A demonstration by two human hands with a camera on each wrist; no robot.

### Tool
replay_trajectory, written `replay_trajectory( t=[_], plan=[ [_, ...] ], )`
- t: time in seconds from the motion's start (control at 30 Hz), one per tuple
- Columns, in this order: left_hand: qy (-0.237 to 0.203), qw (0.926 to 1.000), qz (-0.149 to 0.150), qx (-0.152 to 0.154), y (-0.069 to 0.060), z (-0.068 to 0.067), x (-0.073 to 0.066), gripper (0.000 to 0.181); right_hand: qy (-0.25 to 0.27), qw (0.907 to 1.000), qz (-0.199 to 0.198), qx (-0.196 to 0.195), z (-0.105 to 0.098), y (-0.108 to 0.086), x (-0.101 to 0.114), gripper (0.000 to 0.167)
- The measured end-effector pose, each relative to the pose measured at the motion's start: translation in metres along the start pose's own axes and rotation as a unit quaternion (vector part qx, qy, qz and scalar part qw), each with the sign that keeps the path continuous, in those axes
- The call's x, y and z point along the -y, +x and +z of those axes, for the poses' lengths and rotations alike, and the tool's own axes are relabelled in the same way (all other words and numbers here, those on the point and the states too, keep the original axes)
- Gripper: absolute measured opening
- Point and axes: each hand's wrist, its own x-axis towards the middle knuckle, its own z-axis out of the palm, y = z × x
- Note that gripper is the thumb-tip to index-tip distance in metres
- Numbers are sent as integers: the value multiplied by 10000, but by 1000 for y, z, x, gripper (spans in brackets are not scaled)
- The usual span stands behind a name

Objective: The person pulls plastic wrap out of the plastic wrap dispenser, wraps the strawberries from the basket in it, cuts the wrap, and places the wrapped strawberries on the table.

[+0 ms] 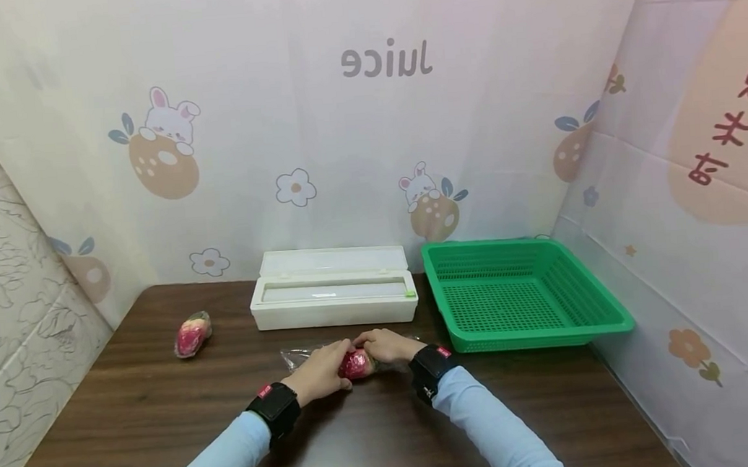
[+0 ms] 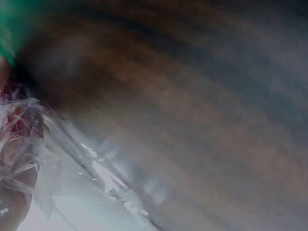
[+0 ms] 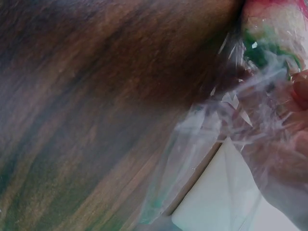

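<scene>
A red-pink fruit (image 1: 357, 364) lies on the table between the two hands, with clear cling film (image 1: 296, 356) around it and spreading out to the sides. At its left end my left hand (image 1: 321, 371) grips the gathered film, its fingers partly behind crinkled plastic in the left wrist view. My right hand (image 1: 390, 347) pinches the film at the other end. The right wrist view shows the fruit's pale and green end (image 3: 269, 45) under bunched film, close to the fingers (image 3: 301, 89). The fruit's far side is hidden.
A white cling film dispenser (image 1: 334, 312) with its lid raised stands behind the hands. To its right is a green plastic basket (image 1: 538, 341). Another red and yellowish fruit (image 1: 193, 334), wrapped in film, lies at the left on the brown wooden table (image 1: 133, 424). Printed curtains surround the table.
</scene>
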Motion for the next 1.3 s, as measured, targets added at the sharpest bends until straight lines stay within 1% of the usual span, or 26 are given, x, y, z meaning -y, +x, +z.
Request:
replay_trajectory(
  t=[0.17, 0.33, 0.4, 0.47, 0.57, 0.7, 0.77, 0.8, 0.9, 1.03, 1.2, 1.3],
  plan=[
    [-20, 9999, -127, 60, 4, 4, 5, 49, 203, 9998, -19, -44, 0, 0, -1, 36],
    [-88, 9999, -78, 64, 8, 6, 9, 47, 582, 9982, 115, -86, -2, -2, -1, 35],
    [-161, 9998, -102, 80, 9, 5, 9, 46, 510, 9985, 139, -114, -2, -3, -1, 35],
    [-206, 9996, -145, 114, 9, 4, 9, 45, 345, 9992, 134, -168, -2, -4, -1, 34],
    [-317, 9991, -203, 189, 9, 3, 9, 44, 17, 9993, 73, -357, -2, -7, 1, 32],
    [-569, 9973, -327, 335, 9, 0, 9, 44, -263, 9975, -152, -645, -4, -14, 5, 30],
    [-674, 9963, -381, 384, 9, 0, 10, 44, -434, 9964, -265, -675, -5, -18, 8, 32],
    [-695, 9962, -361, 389, 9, 0, 10, 45, -550, 9958, -310, -666, -6, -19, 9, 34],
    [-719, 9962, -342, 350, 9, 0, 12, 46, -849, 9936, -412, -627, -6, -25, 14, 42],
    [-682, 9968, -320, 267, 9, 0, 13, 46, -1248, 9881, -488, -760, -1, -28, 15, 52],
    [-586, 9976, -292, 243, 9, -1, 12, 47, -1745, 9792, -502, -909, 9, -26, 11, 53],
    [-650, 9972, -318, 181, 9, 0, 13, 47, -1775, 9784, -471, -954, 11, -24, 9, 50]
  ],
)
